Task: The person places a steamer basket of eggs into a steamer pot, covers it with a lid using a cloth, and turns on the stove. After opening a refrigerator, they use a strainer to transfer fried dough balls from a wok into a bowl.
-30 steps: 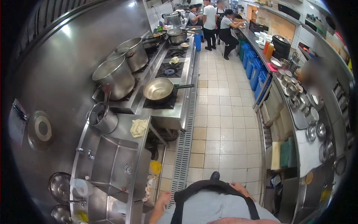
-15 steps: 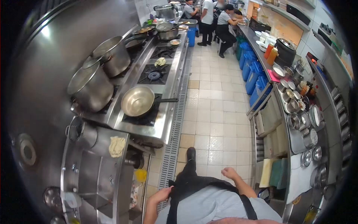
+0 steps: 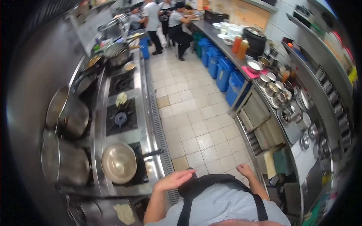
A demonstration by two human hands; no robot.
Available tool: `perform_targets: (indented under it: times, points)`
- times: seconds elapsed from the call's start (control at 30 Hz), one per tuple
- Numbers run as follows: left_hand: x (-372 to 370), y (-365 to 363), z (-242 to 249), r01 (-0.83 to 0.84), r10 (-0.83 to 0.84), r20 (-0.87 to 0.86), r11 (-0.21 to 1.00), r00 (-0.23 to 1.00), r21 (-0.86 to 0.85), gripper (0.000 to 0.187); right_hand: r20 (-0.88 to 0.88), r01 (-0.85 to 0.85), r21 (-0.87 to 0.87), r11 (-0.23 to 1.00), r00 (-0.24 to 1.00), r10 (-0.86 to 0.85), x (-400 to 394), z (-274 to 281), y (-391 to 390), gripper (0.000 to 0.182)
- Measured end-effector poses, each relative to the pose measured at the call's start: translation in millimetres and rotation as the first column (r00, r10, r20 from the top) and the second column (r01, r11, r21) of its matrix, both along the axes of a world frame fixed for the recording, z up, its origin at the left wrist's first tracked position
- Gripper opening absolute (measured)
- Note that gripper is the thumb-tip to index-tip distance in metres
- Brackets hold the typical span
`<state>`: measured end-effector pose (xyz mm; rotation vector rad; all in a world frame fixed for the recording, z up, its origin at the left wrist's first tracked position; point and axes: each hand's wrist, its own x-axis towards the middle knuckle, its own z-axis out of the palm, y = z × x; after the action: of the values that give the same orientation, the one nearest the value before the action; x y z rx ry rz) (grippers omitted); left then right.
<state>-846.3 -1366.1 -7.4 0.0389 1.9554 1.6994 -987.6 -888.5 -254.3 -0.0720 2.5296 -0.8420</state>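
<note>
My left hand (image 3: 175,180) is raised at waist height by the dark apron (image 3: 205,183), fingers stretched out, holding nothing. It is nearest to the black handle of the shallow pan (image 3: 118,162), without touching it. That pan stands on the front burner of the steel stove (image 3: 96,184). My right hand (image 3: 245,170) hangs at my right side with its fingers curled; whether anything is in it is too small to tell. A pale cloth (image 3: 121,99) lies by the burner behind the pan.
Large pots (image 3: 73,116) line the stove's left side. Blue bins (image 3: 225,73) stand under the right counter (image 3: 211,33), which carries bowls, bottles and metal containers. Several people (image 3: 177,28) are at the far end. Tiled floor (image 3: 203,139) runs between stove and counter.
The view has turned right and moved closer to the stove. My left hand has risen away from the apron's edge, and its fingers have straightened. My right hand stays by my side.
</note>
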Motion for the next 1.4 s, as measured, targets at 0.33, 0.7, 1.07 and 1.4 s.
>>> perform_targets:
  times: [0.33,0.7,1.07,1.4]
  points:
    - [-130,-17,6,0.395,-0.373,-0.241,0.917,0.896,0.048,0.04,0.234,0.051,0.071,0.996,0.97,-0.066,34,-43,-9,0.04]
    - [-254,-80,26,0.212,-0.193,-0.196,0.974,0.961,0.08,0.037,0.212,-0.269,0.05,0.962,0.944,0.253,-152,-116,-38,0.035]
    - [-307,-86,52,-0.394,0.413,0.087,0.902,0.906,-0.177,0.049,0.225,-0.247,-0.159,0.956,0.934,0.279,-513,-96,-179,0.023]
    - [-376,-224,10,-0.532,0.501,-0.179,0.805,0.847,-0.263,0.048,0.266,-0.328,-0.179,0.928,0.892,0.366,-549,-4,-370,0.028]
